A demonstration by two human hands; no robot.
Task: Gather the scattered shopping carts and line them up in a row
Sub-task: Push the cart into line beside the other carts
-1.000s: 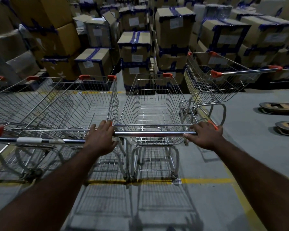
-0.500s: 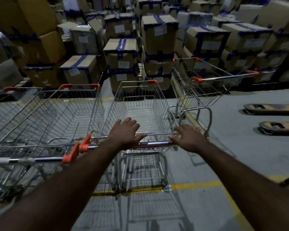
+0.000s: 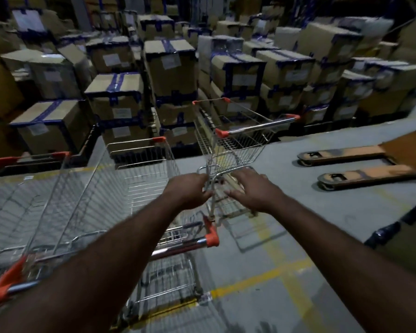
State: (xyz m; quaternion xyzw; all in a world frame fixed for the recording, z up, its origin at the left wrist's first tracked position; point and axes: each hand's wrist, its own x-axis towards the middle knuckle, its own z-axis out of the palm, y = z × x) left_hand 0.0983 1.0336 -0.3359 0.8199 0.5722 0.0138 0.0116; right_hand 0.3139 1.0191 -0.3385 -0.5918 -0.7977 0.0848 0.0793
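1. Head view: the stray silver wire shopping cart with orange handle caps [image 3: 238, 145] stands just right of the nearest row cart [image 3: 142, 162], a similar wire cart, a little beyond it and turned at an angle to it.
2. The left hand [image 3: 190, 191] is curled at the stray cart's lower frame tube. The blur hides whether it really grips. The right hand [image 3: 252, 188] has its fingers spread and holds nothing.
3. The stray cart is empty stiff steel, so probably light. It rolls and may swing. Its chrome handle bar [image 3: 257, 127] seems the better place to hold.
4. The smooth grey concrete floor [image 3: 322, 224] has a yellow painted line [image 3: 257, 278] running from under the row cart. Rolling should be easy.
5. Taped brown cardboard boxes [image 3: 171, 68] are stacked behind the row cart. Orange pallet truck forks [image 3: 360, 174] lie well to its right.
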